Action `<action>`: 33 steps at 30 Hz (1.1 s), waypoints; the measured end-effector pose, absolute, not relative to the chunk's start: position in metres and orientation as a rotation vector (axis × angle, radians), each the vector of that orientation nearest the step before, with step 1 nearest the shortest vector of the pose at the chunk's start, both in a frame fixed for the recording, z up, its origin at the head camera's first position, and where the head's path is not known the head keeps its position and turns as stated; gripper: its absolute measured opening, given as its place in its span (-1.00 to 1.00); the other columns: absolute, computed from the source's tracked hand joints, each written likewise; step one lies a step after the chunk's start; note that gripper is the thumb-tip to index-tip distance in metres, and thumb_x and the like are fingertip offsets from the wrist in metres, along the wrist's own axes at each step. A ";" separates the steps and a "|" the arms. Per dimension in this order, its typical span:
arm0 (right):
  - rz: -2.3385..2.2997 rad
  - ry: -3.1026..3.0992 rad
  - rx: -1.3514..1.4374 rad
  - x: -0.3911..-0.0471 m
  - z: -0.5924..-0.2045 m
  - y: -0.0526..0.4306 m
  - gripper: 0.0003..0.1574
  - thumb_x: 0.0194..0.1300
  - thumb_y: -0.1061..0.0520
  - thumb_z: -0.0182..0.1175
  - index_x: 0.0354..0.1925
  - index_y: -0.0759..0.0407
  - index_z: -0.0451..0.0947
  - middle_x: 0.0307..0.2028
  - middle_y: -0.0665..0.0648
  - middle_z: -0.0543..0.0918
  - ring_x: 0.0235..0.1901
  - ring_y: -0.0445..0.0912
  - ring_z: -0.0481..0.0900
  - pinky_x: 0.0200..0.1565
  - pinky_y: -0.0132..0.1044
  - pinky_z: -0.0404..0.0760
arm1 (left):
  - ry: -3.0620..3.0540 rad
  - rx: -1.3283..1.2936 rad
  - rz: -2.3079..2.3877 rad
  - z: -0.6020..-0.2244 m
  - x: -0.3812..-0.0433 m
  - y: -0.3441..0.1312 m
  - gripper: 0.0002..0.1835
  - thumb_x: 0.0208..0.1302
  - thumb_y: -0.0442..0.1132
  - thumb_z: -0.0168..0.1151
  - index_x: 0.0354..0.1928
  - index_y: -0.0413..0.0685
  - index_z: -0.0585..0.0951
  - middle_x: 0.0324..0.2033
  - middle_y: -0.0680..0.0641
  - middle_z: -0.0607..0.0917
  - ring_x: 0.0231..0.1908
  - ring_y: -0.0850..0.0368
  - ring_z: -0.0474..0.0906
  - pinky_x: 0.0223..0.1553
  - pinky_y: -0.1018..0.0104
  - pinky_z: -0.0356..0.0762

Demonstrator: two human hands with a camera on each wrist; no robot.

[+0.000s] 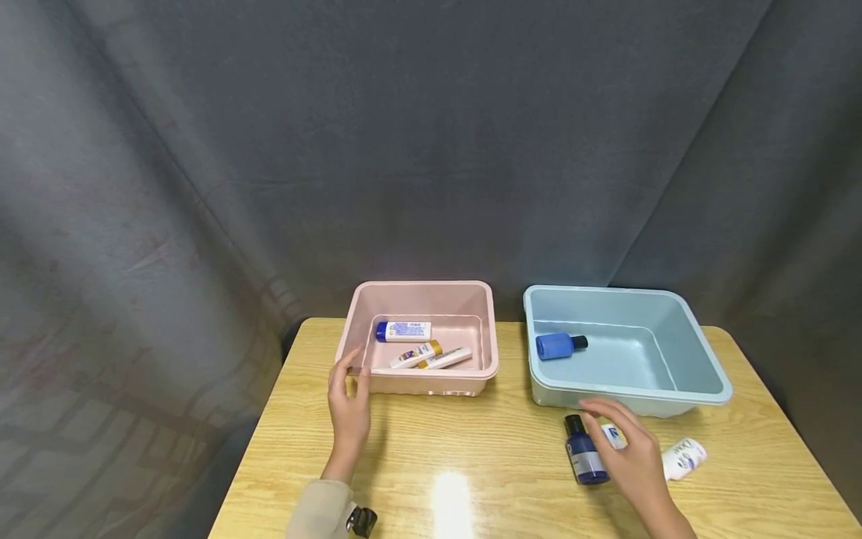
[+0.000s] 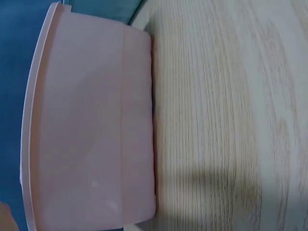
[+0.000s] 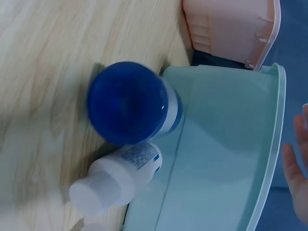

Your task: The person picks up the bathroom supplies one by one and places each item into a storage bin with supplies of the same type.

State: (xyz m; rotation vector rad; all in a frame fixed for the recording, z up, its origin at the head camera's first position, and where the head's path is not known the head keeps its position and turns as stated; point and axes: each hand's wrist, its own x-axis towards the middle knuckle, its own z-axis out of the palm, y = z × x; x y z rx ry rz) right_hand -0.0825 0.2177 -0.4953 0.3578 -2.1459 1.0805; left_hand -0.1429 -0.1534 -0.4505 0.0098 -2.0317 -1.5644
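Note:
My left hand [image 1: 350,412] is at the front left corner of the pink bin [image 1: 431,384], fingers apart around the rim. Whether they touch it is unclear. My right hand [image 1: 629,453] hovers in front of the blue bin [image 1: 633,400], its fingers loosely bent and holding nothing; the right wrist view shows those fingers [image 3: 297,168] apart. Just left of it lies a dark blue bottle [image 1: 586,453] with a black cap. A small white bottle [image 1: 613,436] is partly hidden behind this hand. Another white bottle [image 1: 684,458] rests to its right.
Inside the pink bin lie a white bottle with a blue cap [image 1: 404,332] and two white tubes with orange-gold ends [image 1: 416,354]. A blue bottle with a black cap [image 1: 561,346] lies in the blue bin. Both bins stand at the wooden table's [image 1: 404,464] back edge, before a grey curtain [image 1: 431,150].

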 end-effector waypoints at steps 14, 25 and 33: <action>1.063 -2.169 0.293 -0.070 -0.503 0.238 -0.58 -0.02 0.56 0.33 -0.16 0.29 0.70 -0.11 0.06 0.71 0.04 -0.49 0.49 0.15 -0.61 0.37 | -2.049 -0.227 -1.573 -0.450 -0.145 -0.131 -0.65 0.33 -0.52 0.14 0.14 -0.37 0.55 0.13 -0.29 0.59 0.28 -0.19 0.35 0.34 0.46 0.13; 1.038 -2.124 0.286 -0.065 -0.508 0.250 -0.70 0.08 0.46 0.34 -0.16 0.31 0.71 -0.15 0.17 0.72 0.04 -0.45 0.51 0.17 -0.58 0.37 | -2.059 -0.320 -1.634 -0.447 -0.147 -0.107 -0.66 0.32 -0.50 0.17 0.13 -0.42 0.54 0.10 -0.38 0.57 0.19 -0.28 0.39 0.29 0.48 0.18; 1.051 -2.136 0.250 -0.061 -0.513 0.253 -0.62 0.01 0.55 0.33 -0.15 0.36 0.70 -0.15 0.14 0.71 0.01 -0.47 0.51 0.13 -0.61 0.38 | -2.080 -0.391 -1.601 -0.453 -0.147 -0.091 -0.65 0.32 -0.46 0.18 0.14 -0.33 0.56 0.12 -0.29 0.60 0.16 -0.20 0.44 0.20 0.28 0.39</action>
